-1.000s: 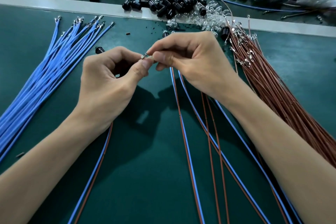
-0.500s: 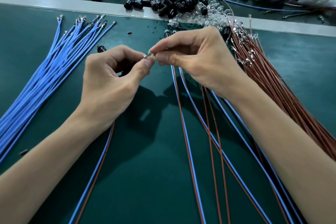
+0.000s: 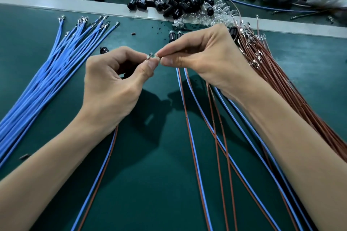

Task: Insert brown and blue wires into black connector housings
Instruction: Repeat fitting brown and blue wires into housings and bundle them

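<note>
Green matting covers the bench, crossed near the top of the frame by a pale strip [image 3: 78, 4], and on it the stock is laid out: a fan of blue wires [image 3: 47, 73] at the left, a sheaf of brown wires [image 3: 293, 88] at the right, and a heap of black connector housings [image 3: 174, 4] at upper centre beside some clear parts [image 3: 212, 17]. At mid-frame the two hands are brought together. The left hand [image 3: 110, 88] is curled shut, and something dark is glimpsed inside the fist (probably a housing, though it cannot be made out for certain); a blue-and-brown pair [image 3: 105, 165] trails from beneath that wrist toward the bottom edge. The right hand [image 3: 202, 60] is pinched closed, thumb against forefinger, on what is judged to be a wire end, with a small metal terminal [image 3: 150, 56] showing in the narrow gap between the two sets of fingertips. The terminal's long axis is seen to run roughly left-right, pointing from the right pinch toward the left fist, so the coming insertion is judged to depend on that axis being kept in line with the opening held at the left. Several more blue and brown leads [image 3: 195, 137] are spread below the right hand.
</note>
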{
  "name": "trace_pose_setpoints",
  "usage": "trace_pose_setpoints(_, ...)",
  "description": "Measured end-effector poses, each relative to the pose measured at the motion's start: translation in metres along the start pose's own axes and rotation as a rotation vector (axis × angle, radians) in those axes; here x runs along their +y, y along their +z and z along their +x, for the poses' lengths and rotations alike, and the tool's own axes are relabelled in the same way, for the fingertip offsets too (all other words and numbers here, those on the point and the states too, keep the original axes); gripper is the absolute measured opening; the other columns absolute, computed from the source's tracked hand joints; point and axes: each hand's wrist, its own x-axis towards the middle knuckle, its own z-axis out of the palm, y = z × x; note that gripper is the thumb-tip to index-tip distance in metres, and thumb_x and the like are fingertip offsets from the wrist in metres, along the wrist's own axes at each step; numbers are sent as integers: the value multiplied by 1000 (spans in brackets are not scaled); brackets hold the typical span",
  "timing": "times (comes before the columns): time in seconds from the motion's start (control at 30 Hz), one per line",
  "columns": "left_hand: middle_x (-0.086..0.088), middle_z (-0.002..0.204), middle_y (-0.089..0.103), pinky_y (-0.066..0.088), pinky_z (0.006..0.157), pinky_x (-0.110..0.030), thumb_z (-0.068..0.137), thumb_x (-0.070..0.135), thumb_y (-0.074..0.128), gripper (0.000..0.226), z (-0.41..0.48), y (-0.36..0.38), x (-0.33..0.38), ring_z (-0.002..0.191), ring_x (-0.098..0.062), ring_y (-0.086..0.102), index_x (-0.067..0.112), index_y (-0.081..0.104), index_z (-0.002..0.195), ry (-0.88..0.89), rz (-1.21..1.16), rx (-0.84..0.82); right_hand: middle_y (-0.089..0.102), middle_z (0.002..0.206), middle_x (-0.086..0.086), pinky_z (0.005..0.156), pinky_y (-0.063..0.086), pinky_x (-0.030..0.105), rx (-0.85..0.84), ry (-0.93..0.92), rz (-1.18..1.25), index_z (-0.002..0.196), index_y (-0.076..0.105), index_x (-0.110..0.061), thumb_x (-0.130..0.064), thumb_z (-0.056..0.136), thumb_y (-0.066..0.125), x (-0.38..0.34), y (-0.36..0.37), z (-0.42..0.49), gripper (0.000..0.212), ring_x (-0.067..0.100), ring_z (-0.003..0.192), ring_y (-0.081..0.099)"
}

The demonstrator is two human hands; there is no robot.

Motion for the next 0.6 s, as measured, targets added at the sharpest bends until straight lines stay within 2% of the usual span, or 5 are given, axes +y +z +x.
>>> trace_pose_setpoints(0.13,24,62,65,39,57,-7,85,18,71,17,0,-1,0,56,7,55,28,64,74,-5,-1,0,73,79,4,80,55,24,29,-2,-74,88,74,-6,-1,74,77,2,6,-1,15,8,76,68)
trace_pose_setpoints(0.37,24,60,64,37,56,-5,85,17,71,16,0,0,0,53,8,53,25,64,73,-16,-9,-5,73,83,1,82,53,22,-14,11,-52,88,73,-11,-2,76,75,1,4,1,14,7,80,69)
trace_pose_setpoints(0.6,14,64,65,40,51,-11,84,23,71,9,2,0,-1,49,-1,55,24,66,77,-58,-94,20,73,82,6,87,55,35,44,-24,-103,83,72,-13,-3,79,73,-1,6,0,10,15,79,67)
